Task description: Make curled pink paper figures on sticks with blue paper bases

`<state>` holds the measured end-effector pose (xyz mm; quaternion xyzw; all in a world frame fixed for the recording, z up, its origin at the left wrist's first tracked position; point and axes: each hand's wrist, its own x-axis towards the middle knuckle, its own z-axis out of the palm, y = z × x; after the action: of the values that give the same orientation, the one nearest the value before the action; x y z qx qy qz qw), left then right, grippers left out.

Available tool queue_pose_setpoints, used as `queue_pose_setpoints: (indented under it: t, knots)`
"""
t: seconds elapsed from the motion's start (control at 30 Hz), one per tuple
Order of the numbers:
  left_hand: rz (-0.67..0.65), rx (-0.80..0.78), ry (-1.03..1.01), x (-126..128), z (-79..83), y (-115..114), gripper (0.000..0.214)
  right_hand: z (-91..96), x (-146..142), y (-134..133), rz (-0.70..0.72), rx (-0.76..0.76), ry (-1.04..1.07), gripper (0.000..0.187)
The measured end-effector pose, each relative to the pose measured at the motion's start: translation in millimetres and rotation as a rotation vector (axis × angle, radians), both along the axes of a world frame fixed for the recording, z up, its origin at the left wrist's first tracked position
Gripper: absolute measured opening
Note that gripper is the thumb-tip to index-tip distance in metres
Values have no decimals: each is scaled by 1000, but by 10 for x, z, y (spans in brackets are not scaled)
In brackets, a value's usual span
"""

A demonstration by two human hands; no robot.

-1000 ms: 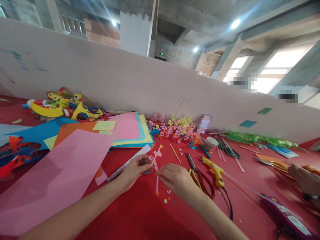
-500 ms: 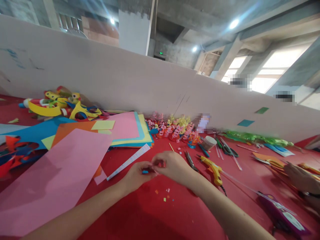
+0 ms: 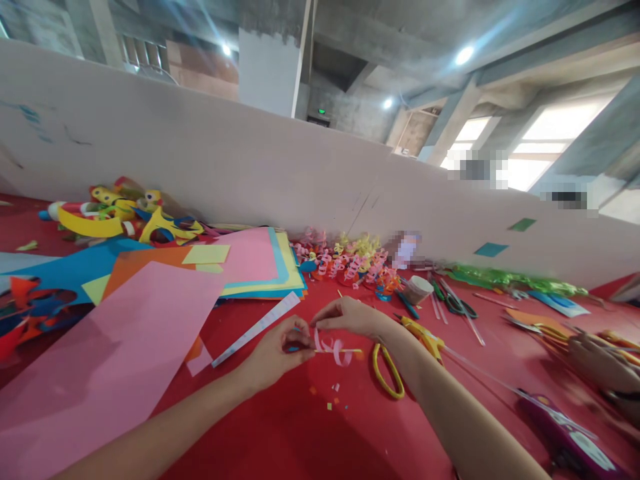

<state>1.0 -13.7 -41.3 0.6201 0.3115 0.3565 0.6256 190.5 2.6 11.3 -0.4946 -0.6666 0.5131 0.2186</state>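
My left hand (image 3: pixel 286 347) is closed in a pinch at the left end of a thin yellow stick (image 3: pixel 354 351). A curled pink paper strip (image 3: pixel 343 353) winds loosely around this stick. A bit of blue shows inside the left hand's curled fingers; its shape is mostly hidden. My right hand (image 3: pixel 350 317) is just above, its fingertips pinched at the upper end of the pink strip. Yellow-handled scissors (image 3: pixel 387 373) lie under my right forearm, blades hidden. Tiny paper scraps (image 3: pixel 330 406) are scattered below the hands.
Pink sheet (image 3: pixel 115 360) and stacked coloured paper (image 3: pixel 250 257) lie left, beside a white strip (image 3: pixel 255 330). Curly paper pieces (image 3: pixel 350 260) stand along the board (image 3: pixel 225 147). A yellow glue gun (image 3: pixel 423 337), paper cup (image 3: pixel 419 289) and purple tool (image 3: pixel 565 427) lie right, near another person's hand (image 3: pixel 600 363).
My right hand has moved slightly up and right from the left hand. The pink curl and yellow stick have come into view between them, and the scissors' handles are uncovered.
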Motion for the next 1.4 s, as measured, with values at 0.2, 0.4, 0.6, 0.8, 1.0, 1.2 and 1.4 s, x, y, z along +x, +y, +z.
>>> queue_pose_setpoints:
  t: [0.2, 0.4, 0.6, 0.8, 1.0, 1.2, 1.4]
  knots:
    - [74, -122, -4, -3, -1, 17, 27, -149, 81, 5, 23, -85, 148, 21]
    - [93, -212, -151, -12, -57, 54, 30, -343, -23, -64, -121, 71, 250, 24]
    - [162, -242, -207, -25, -34, 46, 31, -435, -105, -156, -252, 204, 249, 22]
    - [158, -229, -223, -24, -46, 44, 29, -438, -174, -218, -347, 152, 362, 26]
    - [162, -236, -216, -24, -64, 53, 35, -468, -267, -327, -452, -25, 563, 28]
    - [177, -286, -248, -22, -44, 49, 33, -537, -348, -395, -548, -118, 719, 32]
    - [216, -357, -277, -19, -78, 55, 37, -587, -443, -396, -660, -8, 811, 44]
